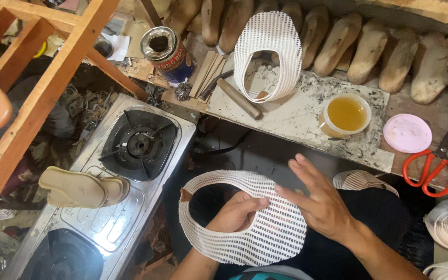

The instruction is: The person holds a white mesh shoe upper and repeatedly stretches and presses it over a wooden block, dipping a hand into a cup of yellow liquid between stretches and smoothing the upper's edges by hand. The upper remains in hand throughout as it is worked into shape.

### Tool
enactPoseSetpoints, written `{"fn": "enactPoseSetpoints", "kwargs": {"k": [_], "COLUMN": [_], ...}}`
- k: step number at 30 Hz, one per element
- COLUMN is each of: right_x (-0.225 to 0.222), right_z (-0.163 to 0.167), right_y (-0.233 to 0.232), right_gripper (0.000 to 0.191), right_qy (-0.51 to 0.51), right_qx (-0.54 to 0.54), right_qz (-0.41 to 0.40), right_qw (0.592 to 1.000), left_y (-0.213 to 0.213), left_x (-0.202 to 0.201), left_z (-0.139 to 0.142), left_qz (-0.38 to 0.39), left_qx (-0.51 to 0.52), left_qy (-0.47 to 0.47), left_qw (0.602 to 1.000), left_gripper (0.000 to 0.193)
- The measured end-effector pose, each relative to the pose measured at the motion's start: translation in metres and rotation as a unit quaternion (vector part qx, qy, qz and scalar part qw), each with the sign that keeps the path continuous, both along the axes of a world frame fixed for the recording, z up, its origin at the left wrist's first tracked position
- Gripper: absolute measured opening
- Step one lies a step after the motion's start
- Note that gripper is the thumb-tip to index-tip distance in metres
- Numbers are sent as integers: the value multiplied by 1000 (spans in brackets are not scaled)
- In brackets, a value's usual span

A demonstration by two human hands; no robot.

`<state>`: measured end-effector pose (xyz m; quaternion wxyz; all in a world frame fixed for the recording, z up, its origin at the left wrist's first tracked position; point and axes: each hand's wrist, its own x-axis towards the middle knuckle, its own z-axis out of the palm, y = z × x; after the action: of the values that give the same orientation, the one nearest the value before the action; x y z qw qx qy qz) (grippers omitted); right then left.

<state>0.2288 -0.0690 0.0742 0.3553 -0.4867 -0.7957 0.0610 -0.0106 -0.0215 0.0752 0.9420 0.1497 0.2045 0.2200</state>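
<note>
The left hand [234, 213] is curled shut, its fingers tucked through the opening of a white perforated mesh shoe upper [265, 233] and gripping its inner edge. The right hand [315, 199] lies flat and open on top of the same upper, fingers spread, pressing the right part of the mesh. The upper rests on the person's lap, near the bottom centre of the scene.

Just right of the right hand, a second striped white piece [361, 180] lies on the dark lap. Farther off, a speckled stone work slab [296, 116] carries a clear cup of yellow liquid [345, 115], a wooden-handled tool [239, 98] and another white mesh upper [270, 54] standing against a row of wooden shoe lasts [369, 49]. A pink round lid [407, 133] and red-handled scissors [434, 165] lie to the right. To the left stands a steel two-burner gas stove [156, 176] with beige shoe soles [81, 187] on it; a metal can [167, 52] sits at the far side.
</note>
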Motion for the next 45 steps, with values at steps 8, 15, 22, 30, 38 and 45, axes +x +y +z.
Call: {"fn": "enactPoseSetpoints", "kwargs": {"k": [8, 15, 22, 30, 38, 45], "right_x": [-8, 29, 102, 82, -2, 0], "right_z": [7, 15, 15, 3, -4, -8], "right_y": [-13, 24, 74, 42, -8, -4], "right_gripper": [66, 44, 53, 12, 53, 66], "right_qy": [434, 76, -167, 36, 53, 74], "right_qx": [-333, -163, 14, -33, -57, 9], "right_qz": [15, -118, -267, -223, -26, -3], "right_qw": [837, 977, 949, 974, 997, 997], "left_y": [-5, -4, -7, -4, -5, -9], "left_x": [-1, 11, 6, 0, 5, -4], "left_z": [20, -6, -7, 7, 11, 17], "left_qz": [88, 20, 74, 79, 45, 11], "left_qx": [110, 110, 57, 45, 40, 28], "left_qy": [98, 91, 140, 96, 37, 61], "left_qw": [985, 990, 986, 991, 997, 998], "left_gripper": [30, 30, 29, 30, 31, 31]}}
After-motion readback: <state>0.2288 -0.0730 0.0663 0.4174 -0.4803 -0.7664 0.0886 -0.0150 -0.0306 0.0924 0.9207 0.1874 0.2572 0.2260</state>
